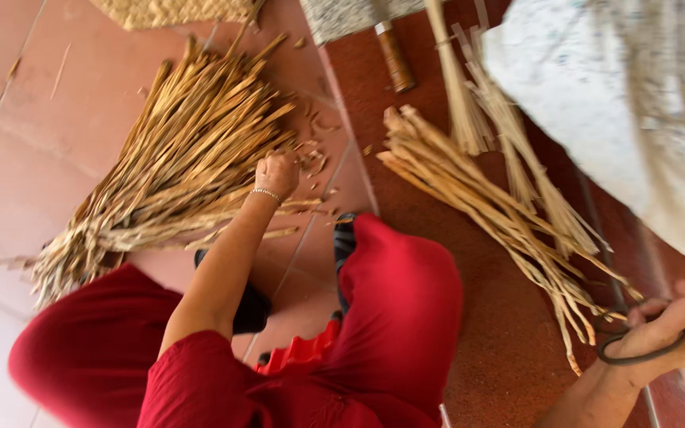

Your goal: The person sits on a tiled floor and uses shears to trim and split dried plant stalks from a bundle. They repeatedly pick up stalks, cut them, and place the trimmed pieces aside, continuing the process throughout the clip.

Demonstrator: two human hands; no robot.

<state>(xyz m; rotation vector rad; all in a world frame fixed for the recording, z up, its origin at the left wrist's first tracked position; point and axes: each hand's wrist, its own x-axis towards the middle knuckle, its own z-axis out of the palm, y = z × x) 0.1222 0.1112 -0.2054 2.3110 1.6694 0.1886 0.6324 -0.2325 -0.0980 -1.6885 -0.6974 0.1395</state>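
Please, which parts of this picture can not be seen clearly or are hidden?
- Left hand, head view: closed among the dry strips; fingers hide what it holds.
- Right hand: in dark metal loop handles; any blades are cut off by the right edge.
- Brown handle: its upper part is cut off by the top edge.
- White cloth: blurred.

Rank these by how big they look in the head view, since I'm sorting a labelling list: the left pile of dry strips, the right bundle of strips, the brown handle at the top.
1. Left pile of dry strips, largest.
2. Right bundle of strips, narrower.
3. Brown handle, smallest.
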